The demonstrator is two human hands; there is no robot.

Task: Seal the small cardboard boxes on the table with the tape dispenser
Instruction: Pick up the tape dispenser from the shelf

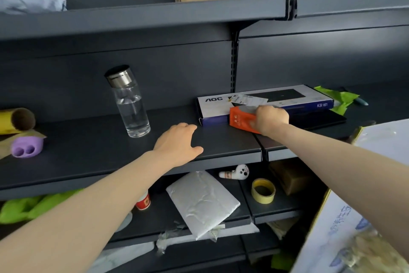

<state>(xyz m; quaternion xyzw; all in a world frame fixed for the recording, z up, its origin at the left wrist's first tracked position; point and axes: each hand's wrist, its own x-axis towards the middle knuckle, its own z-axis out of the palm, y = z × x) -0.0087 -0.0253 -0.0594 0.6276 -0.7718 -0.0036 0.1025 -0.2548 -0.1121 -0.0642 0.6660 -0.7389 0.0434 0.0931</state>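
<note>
Head view: orange box [240, 120] in right hand [271, 119]

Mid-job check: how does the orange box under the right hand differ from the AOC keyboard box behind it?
The orange box is small; the AOC keyboard box is long and flat. The orange box is mostly orange, the keyboard box white and blue. The right hand holds the orange box; nothing holds the keyboard box, which has a paper slip on top. Both are on the same dark shelf.
</note>
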